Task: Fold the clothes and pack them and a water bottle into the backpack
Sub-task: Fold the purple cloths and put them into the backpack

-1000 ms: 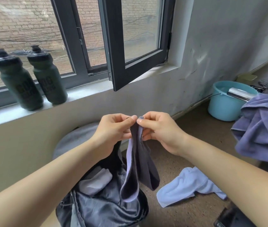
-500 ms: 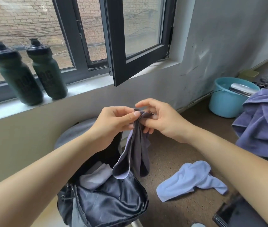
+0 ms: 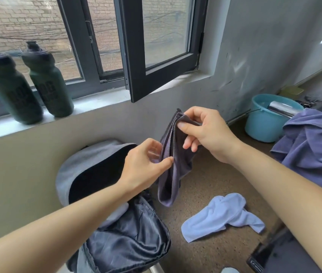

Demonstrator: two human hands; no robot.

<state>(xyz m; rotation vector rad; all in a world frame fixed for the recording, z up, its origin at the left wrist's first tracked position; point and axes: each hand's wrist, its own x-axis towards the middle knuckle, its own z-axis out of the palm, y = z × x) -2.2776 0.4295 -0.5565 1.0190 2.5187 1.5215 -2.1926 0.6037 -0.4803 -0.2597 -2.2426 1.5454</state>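
Nearest me the open backpack stands on the floor, something pale tucked inside; just beside it a light blue cloth lies crumpled; above them a dark grey garment hangs folded lengthwise, the left hand pinching its edge midway, the right hand pinching its top corner; farther off, a purple cloth and blue bucket; two dark green water bottles stand upright on the windowsill.
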